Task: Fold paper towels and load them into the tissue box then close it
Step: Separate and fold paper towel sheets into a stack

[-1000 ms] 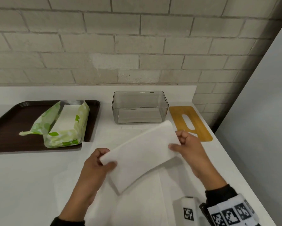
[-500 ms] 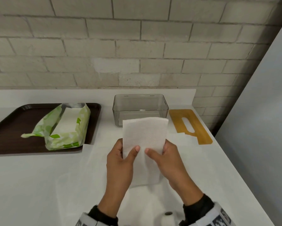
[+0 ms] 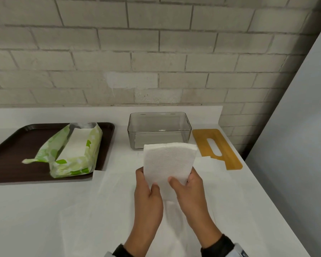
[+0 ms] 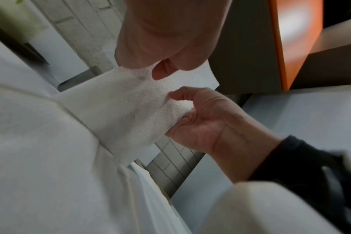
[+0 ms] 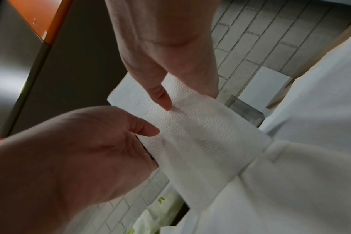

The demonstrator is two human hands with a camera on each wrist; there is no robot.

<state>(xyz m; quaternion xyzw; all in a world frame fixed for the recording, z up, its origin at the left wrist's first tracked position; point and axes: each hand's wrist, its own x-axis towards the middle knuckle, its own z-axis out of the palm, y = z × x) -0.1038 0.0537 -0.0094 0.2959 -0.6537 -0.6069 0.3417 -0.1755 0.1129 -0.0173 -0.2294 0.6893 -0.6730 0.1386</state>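
- A plain utility or pantry corner, seemingly institutional; bare painted brick wall behind
- White counter; brown cafeteria-style tray
- Grey partition panel on the right

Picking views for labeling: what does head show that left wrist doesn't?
Only head: the brown tray with the green towel pack, the wooden lid lying right of the clear tissue box, and loose sheets on the counter.

Only left wrist: the right palm's underside, plus an orange-edged panel.

Both: left hand and right hand pinching the folded paper towel.
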